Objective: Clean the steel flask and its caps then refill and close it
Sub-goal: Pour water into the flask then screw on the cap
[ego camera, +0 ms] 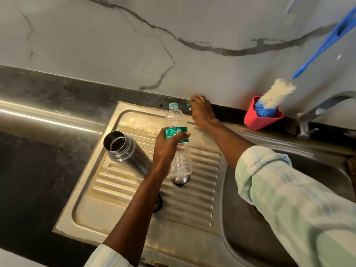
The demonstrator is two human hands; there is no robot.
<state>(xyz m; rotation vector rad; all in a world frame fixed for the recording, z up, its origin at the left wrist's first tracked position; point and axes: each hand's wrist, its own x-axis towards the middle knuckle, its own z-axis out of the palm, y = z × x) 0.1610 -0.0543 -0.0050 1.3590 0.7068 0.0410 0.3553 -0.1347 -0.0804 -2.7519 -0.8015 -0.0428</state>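
Note:
The open steel flask stands uncapped on the ribbed draining board. My left hand grips an uncapped clear plastic bottle with a green label, held upright just right of the flask. My right hand reaches to the back ledge and pinches a small green bottle cap. One steel flask cap lies on the board under the bottle's base. A second dark cap shows partly behind my left forearm.
A red holder on the back ledge carries a bottle brush with a blue handle. The steel tap stands at the right above the sink basin. Dark countertop lies left of the board, below a marble wall.

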